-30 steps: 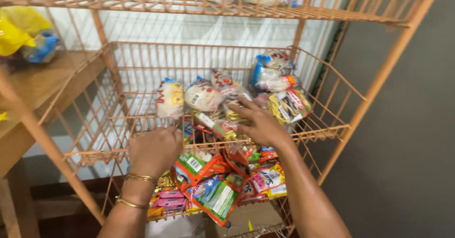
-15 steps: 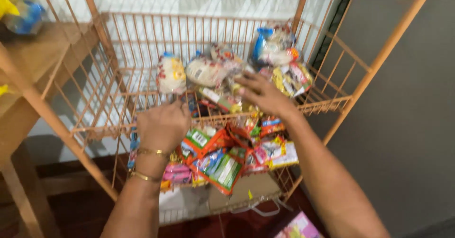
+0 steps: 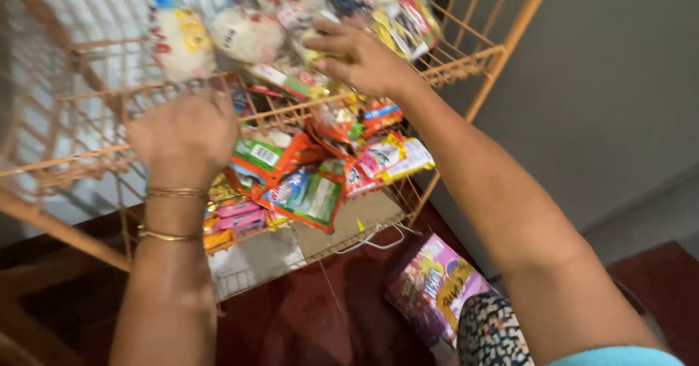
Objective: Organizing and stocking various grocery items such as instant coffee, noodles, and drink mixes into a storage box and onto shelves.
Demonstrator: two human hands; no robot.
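An orange wire rack (image 3: 502,49) holds snack packets on two shelves. My left hand (image 3: 186,136), with gold bangles on the wrist, is closed at the front rail of the middle shelf, below a white and yellow packet (image 3: 176,40). My right hand (image 3: 360,60) reaches into that shelf and rests on a pile of packets (image 3: 287,78), fingers curled over them. Whether either hand grips a packet is hidden. On the lower shelf lie red, green and pink packets (image 3: 302,191) on a piece of cardboard (image 3: 364,217).
A purple packet (image 3: 433,286) lies on the dark red floor to the right of the rack. A grey wall stands behind on the right. A patterned cloth (image 3: 491,329) shows at the bottom edge.
The view has tilted down and moved closer to the rack. Both hands stay at the middle shelf; the purple packet on the floor has come into view.
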